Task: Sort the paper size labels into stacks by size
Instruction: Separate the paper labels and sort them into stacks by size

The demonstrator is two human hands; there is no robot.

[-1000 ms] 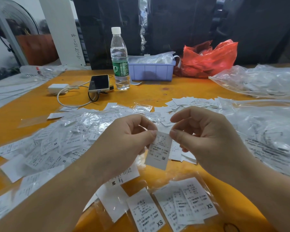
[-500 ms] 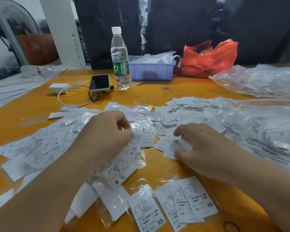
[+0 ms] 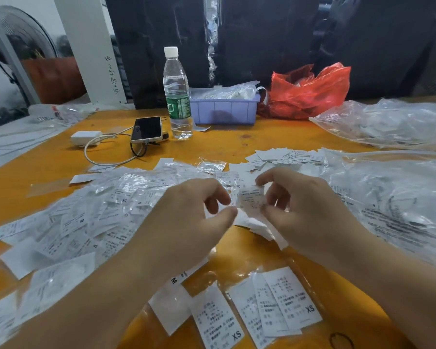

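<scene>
White paper size labels in clear sleeves lie spread over the orange table (image 3: 237,147). A wide loose heap of labels (image 3: 86,212) marked M, S and XL covers the left. Near the front edge lie XS labels (image 3: 287,301) in a small stack, with another XS label (image 3: 217,318) beside them and an M label (image 3: 179,279) by my left wrist. My right hand (image 3: 305,212) pinches a sleeved label (image 3: 251,197) between thumb and forefinger, lifted over the table's middle. My left hand (image 3: 186,217) hovers just left of it, fingers curled and apart, holding nothing.
At the back stand a water bottle (image 3: 176,96), a phone (image 3: 147,129) with a charger and cable (image 3: 86,138), a lilac plastic bin (image 3: 224,109) and a red bag (image 3: 310,91). Large clear bags of labels (image 3: 388,192) fill the right side. A rubber band (image 3: 341,340) lies at the front.
My left hand put the M label down on the left heap and came back to the middle. My right hand picked a new label from the centre pile and lifted it.
</scene>
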